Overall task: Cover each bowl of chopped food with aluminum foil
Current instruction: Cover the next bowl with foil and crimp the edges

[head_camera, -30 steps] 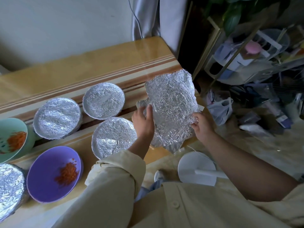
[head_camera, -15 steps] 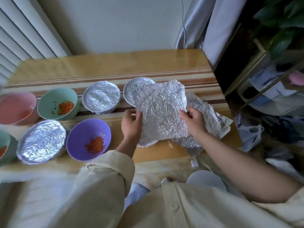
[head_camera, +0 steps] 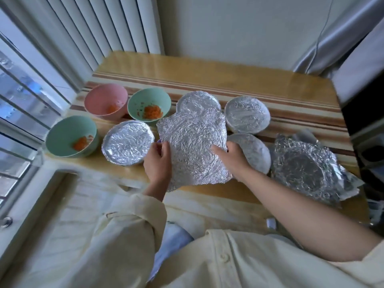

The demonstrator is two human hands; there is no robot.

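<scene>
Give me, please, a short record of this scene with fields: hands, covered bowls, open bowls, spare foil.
hands: left hand and right hand each grip the foil sheet by one side
covered bowls: four; front-left covered bowl, back-middle covered bowl, back-right covered bowl, front-right covered bowl
open bowls: pink bowl, back green bowl, front green bowl, each holding orange chopped food
spare foil: crumpled foil pile at the right end of the table

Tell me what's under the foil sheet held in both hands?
Only a purple sliver peeks out by the left hand; the foil sheet hides everything else beneath.
</scene>
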